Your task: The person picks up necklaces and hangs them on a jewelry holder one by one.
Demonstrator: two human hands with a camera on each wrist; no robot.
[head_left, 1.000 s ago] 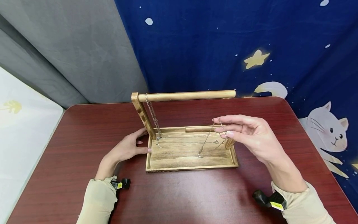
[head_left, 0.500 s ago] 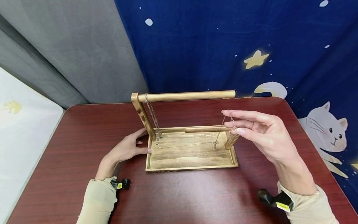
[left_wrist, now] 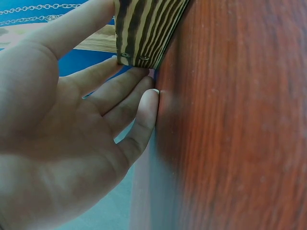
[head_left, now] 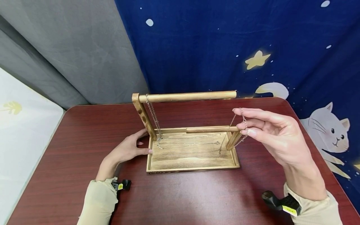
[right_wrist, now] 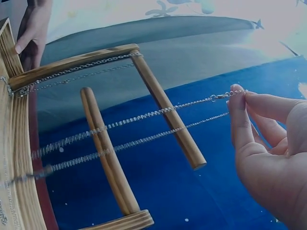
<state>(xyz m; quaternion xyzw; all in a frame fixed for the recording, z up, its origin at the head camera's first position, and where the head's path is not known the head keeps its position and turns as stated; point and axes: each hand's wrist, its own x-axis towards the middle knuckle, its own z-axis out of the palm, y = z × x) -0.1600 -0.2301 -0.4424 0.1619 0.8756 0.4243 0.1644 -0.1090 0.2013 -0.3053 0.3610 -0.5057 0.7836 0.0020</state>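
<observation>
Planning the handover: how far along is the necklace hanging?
Done, it seems: at least one necklace hangs near one end of the upper bar. In hand: the right hand pinches another necklace, not yet hung; the left hand touches the tray. Probably left: hanging that one, then the fine chain strands in the tray; necklace count unclear.

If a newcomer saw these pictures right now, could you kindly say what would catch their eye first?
Probably the light wooden two-bar stand on the dark red table, with a thin silver chain hanging from its upper bar at left. Next, the person's right hand at the stand's right side, its fingers pinching another silver chain. Behind, at far right, a pale printed cat stands out on the deep-blue curtain.
</observation>
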